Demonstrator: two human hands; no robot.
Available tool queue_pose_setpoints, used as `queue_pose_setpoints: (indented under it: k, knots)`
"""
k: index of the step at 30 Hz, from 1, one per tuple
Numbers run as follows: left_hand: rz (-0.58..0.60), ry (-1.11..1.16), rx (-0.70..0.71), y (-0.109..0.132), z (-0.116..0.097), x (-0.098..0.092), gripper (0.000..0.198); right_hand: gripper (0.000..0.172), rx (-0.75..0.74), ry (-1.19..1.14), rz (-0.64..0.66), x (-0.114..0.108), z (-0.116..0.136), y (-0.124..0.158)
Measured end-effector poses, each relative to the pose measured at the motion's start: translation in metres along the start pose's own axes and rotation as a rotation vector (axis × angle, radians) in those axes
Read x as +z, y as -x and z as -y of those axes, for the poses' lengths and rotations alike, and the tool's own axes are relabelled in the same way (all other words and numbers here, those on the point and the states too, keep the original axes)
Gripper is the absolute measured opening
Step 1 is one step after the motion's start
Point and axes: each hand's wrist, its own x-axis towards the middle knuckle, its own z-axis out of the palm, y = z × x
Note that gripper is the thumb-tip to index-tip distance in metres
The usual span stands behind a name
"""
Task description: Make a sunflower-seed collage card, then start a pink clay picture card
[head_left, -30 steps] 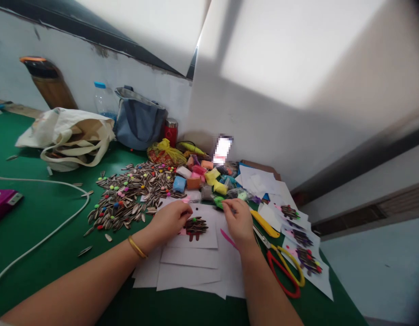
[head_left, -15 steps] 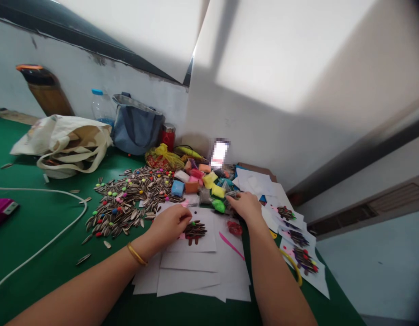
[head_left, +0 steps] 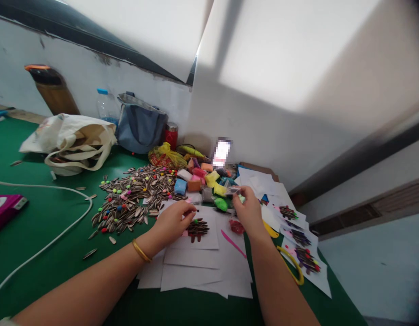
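Note:
My left hand (head_left: 173, 222) hovers over a white paper sheet (head_left: 209, 242), its fingers curled and thumb drawn in; anything between the fingertips is too small to make out. Beside those fingertips a small dark dot (head_left: 197, 210) shows on the paper. Below it is a hedgehog picture (head_left: 198, 227) with brown clay feet, a pink face and sunflower seeds as spines. My right hand (head_left: 248, 209) pinches a small clear plastic bag (head_left: 231, 190) above the packs of coloured clay. Near that wrist lie a red clay pack (head_left: 236, 227) and a pink plastic clay tool (head_left: 233, 243).
A heap of sunflower seeds (head_left: 131, 199) mixed with coloured balls spreads to the left. Finished-looking hedgehog sheets (head_left: 307, 260) and yellow scissors (head_left: 292, 265) lie at right. Cloth bags (head_left: 141, 127), a red flask (head_left: 171, 136) and a phone (head_left: 222, 153) stand behind.
My right hand has lifted from among the clay packs, raising the clear bag. My left hand has shifted slightly towards the upper part of the sheet. The view has moved a little.

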Motion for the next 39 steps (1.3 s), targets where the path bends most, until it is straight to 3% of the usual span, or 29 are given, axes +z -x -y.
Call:
queue_pose_setpoints:
  k: [4, 8, 13, 17, 23, 26, 31, 36, 39]
  knots:
    - [-0.053, 0.288, -0.036, 0.003, -0.007, 0.003, 0.026, 0.019, -0.165, -0.164, 0.183, 0.005, 0.032, 0.029]
    - [-0.022, 0.592, -0.117, 0.005, -0.014, 0.008, 0.031, 0.024, -0.285, -0.26, 0.276, 0.017, 0.047, 0.049]
    - [-0.025, 0.683, -0.179, 0.006, -0.016, 0.013, 0.026, 0.032, -0.312, -0.254, 0.342, 0.029, 0.049, 0.06]
    - [-0.008, 0.706, -0.235, 0.006, -0.016, 0.014, 0.025, 0.05, -0.239, -0.193, 0.342, 0.033, 0.042, 0.065]
    - [-0.069, 0.601, -0.149, 0.006, -0.014, 0.014, 0.008, 0.028, -0.281, -0.218, 0.306, 0.029, 0.037, 0.065]
    - [-0.076, 0.508, -0.164, 0.006, -0.013, 0.014, 0.02, 0.025, -0.331, -0.226, 0.319, 0.027, 0.036, 0.063]
    - [0.016, 0.379, -0.164, 0.007, -0.011, 0.012, 0.033, 0.018, -0.382, -0.209, 0.333, 0.028, 0.035, 0.062]
    - [0.065, 0.066, -0.055, 0.008, -0.015, 0.004, 0.017, 0.016, -0.386, -0.139, 0.329, 0.028, 0.035, 0.063]
    - [0.093, -0.053, -0.014, 0.009, -0.022, 0.0, 0.018, 0.02, -0.422, -0.108, 0.324, 0.029, 0.034, 0.064]
